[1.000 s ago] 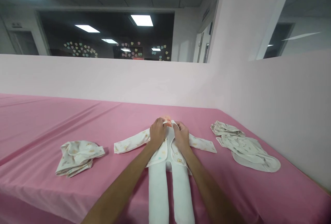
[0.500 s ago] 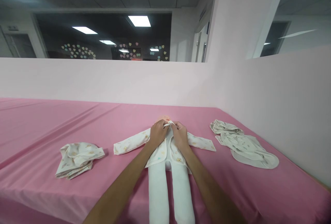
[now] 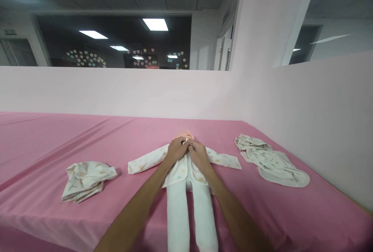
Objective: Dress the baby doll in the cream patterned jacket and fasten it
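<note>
My left hand [image 3: 176, 149] and my right hand [image 3: 199, 155] met at the neck of the small jacket [image 3: 179, 174], fingers pinching its edges together. The jacket was on the doll [image 3: 178, 209], which lay face up beneath my hands, its head just beyond them and its white legs stretching back between my forearms. A folded cloth [image 3: 89, 180] sat left of my hands on the pink sheet [image 3: 122, 135]; rumpled clothes [image 3: 278, 166] lay to their right.

A white-legged doll [image 3: 178, 217] is laid on its back at lower centre, legs extended to the bottom edge; its torso is covered by a printed jacket [image 3: 178, 172], sleeves spread sideways, lower front parted.
</note>
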Motion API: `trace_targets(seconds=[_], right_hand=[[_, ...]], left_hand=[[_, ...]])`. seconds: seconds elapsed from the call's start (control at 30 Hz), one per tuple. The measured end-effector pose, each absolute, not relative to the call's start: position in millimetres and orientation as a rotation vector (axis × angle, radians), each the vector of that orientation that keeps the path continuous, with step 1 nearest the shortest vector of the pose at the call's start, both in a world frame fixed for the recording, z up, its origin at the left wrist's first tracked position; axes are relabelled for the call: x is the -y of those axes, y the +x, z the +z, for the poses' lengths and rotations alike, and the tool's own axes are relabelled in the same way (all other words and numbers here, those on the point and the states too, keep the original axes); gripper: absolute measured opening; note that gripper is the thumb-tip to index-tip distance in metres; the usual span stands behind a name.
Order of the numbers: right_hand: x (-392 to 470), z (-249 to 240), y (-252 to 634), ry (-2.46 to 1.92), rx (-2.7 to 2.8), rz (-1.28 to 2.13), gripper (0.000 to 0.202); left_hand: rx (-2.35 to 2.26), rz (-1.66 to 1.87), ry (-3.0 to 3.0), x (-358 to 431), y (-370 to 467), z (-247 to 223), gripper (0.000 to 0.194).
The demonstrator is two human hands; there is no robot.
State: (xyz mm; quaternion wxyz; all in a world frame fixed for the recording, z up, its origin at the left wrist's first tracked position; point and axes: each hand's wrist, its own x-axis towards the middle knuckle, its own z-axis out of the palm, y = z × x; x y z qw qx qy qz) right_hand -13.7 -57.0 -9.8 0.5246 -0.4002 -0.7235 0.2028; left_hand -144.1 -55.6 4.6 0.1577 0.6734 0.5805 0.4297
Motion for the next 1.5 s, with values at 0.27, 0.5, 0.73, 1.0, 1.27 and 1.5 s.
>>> trace_targets(seconds=[0.27, 0.5, 0.73, 1.0, 1.27, 1.5], right_hand=[[66, -9, -9, -0.869, 1.788, 0.512, 0.04], [76, -14, -6, -1.08, 1.712, 0.293, 0.019], [112, -18, -1, -1.072, 1.793, 0.169, 0.015], [142, -17, -6, -1.355, 1.651, -0.092, 0.022], [132, -13, -10, -1.518, 1.857, -0.055, 0.014], [121, -11, 1, -1.432, 1.774, 0.083, 0.021]], left_hand=[[-1.344, 1.359, 1.629, 47, -150, 0, 0.026], [-1.178, 1.446, 1.411, 55, -149, 3, 0.018], [-1.494, 1.332, 1.908, 60, -150, 4, 0.016], [-1.933, 1.32, 2.12, 120, -156, -5, 0.024], [-2.004, 0.864, 2.22, 121, -140, 8, 0.027], [-2.052, 1.035, 2.039, 111, -144, 4, 0.033]])
